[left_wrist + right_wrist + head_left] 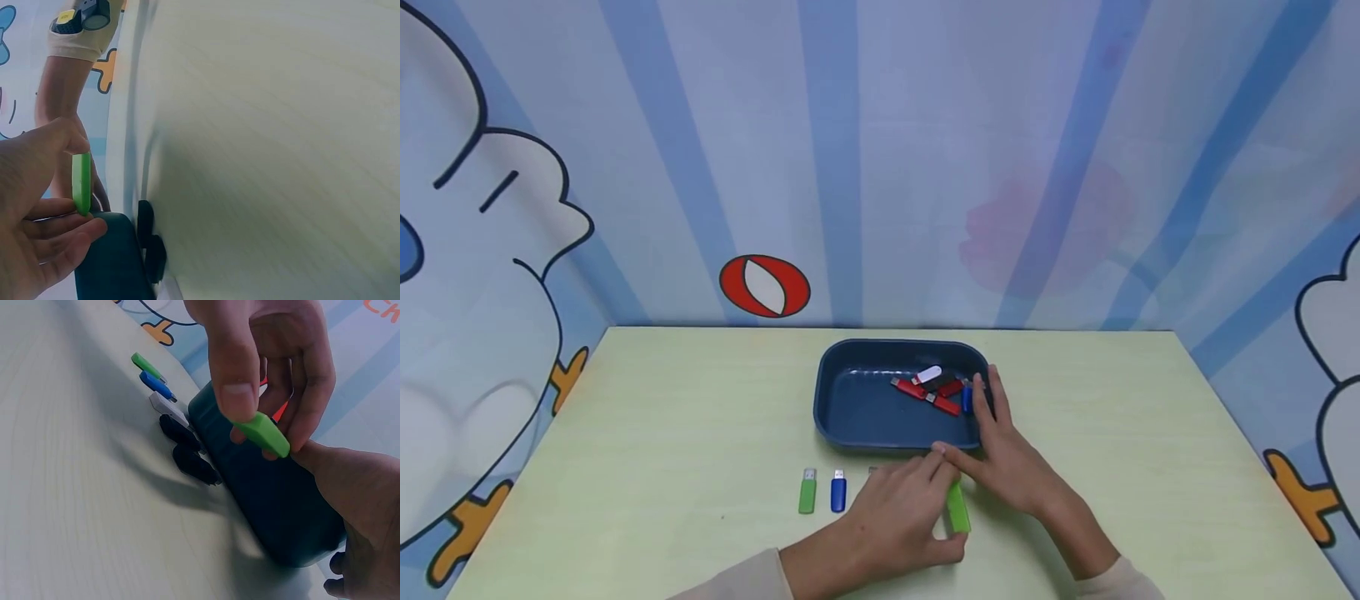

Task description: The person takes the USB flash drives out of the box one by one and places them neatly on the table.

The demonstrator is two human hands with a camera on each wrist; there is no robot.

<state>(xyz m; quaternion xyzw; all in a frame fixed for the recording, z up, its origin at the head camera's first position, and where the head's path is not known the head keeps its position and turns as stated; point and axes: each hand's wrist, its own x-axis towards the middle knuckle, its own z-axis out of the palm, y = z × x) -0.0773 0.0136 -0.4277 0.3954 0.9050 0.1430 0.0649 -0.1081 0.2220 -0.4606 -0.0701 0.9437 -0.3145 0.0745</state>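
My left hand (898, 508) pinches a bright green USB stick (957, 508) between thumb and fingertips, in front of the dark blue tray (880, 433). In the right wrist view the held green stick (265, 434) overlaps the tray's side. My right hand (1018, 458) lies at the tray's right end with fingers stretched along the rim. Its thumb reaches across to the left fingertips. Inside the tray, near the right fingers, are a blue USB stick (967, 398), red sticks (943, 405), a white one (928, 375) and a black one (937, 382).
A row of USB sticks lies before the tray: green (807, 492), blue (838, 492), white (167, 407) and two black, one (194, 465) at the row's end. My left hand hides part of this row in the head view. A printed cloth wall (895, 167) stands behind the table (662, 450).
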